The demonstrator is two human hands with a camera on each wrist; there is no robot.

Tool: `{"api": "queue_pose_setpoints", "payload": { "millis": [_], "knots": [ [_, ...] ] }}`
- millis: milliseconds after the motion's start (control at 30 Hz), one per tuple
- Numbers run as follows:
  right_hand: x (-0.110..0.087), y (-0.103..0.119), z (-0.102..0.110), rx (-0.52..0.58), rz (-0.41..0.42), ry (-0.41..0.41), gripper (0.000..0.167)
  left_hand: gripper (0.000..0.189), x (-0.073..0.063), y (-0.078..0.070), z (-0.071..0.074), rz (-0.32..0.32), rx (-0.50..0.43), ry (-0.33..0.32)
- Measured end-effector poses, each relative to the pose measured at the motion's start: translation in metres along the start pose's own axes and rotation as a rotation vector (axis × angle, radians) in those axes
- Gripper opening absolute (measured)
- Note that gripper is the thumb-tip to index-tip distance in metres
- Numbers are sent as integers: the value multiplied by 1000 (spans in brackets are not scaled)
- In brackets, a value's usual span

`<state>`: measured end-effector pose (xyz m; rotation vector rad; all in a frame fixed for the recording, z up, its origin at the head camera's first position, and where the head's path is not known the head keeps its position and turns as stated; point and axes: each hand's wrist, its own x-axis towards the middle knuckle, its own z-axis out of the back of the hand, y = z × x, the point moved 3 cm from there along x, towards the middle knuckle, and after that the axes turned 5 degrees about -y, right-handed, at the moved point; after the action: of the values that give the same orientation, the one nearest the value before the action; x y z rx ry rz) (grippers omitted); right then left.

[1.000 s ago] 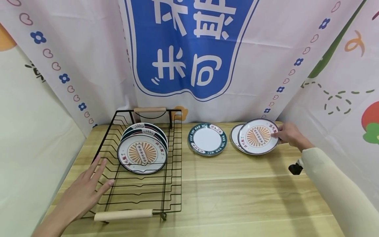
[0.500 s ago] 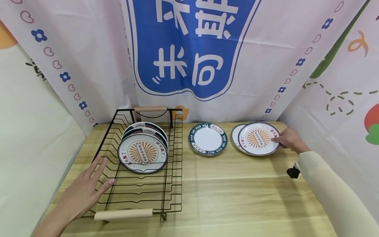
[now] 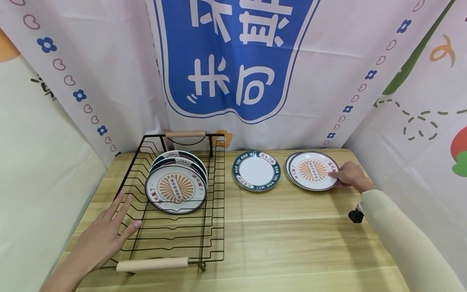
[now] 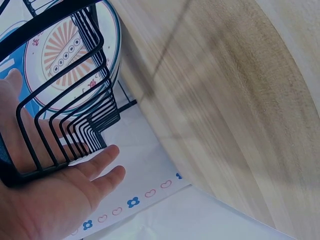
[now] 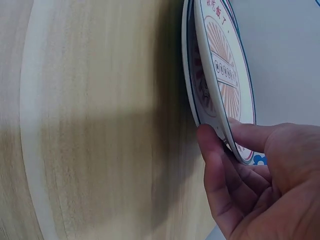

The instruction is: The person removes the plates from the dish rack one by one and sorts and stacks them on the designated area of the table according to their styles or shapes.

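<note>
At the back right, my right hand (image 3: 352, 177) pinches the rim of a white plate (image 3: 313, 171) with an orange sunburst print. In the right wrist view the thumb lies on its face and the fingers are under its edge. Another plate (image 5: 190, 65) lies right beneath it, a narrow gap between the two. My left hand (image 3: 103, 231) has its fingers spread at the left side of the black wire dish rack (image 3: 171, 248). Inside the rack several plates lean back one behind another, the sunburst plate (image 3: 176, 189) in front of green-rimmed ones.
A green-rimmed white plate (image 3: 256, 171) lies on the wooden table (image 3: 292, 251) between the rack and the right-hand plates. The rack has pale wooden handles (image 3: 152, 265) at its ends. A printed cloth (image 3: 321, 73) hangs behind the table.
My right hand has moved left with the held plate, which now covers more of the plate under it. The left hand and the rack stay where they were.
</note>
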<state>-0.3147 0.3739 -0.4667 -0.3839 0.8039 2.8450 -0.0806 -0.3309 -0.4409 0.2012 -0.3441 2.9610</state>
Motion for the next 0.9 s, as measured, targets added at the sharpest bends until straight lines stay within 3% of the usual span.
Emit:
{"api": "queue_pose_setpoints", "payload": {
  "millis": [200,400,900],
  "knots": [
    [-2,2,-5,-64,15,-9,40,86,-2,0,-1,13,-13,18],
    [-1,0,-14,-44,-28,19,40,86,-1,-1,0,10,-6,10],
    [-2,3,-17,-102,-30,8,43,86,-1,-1,0,12,-10,9]
  ]
}}
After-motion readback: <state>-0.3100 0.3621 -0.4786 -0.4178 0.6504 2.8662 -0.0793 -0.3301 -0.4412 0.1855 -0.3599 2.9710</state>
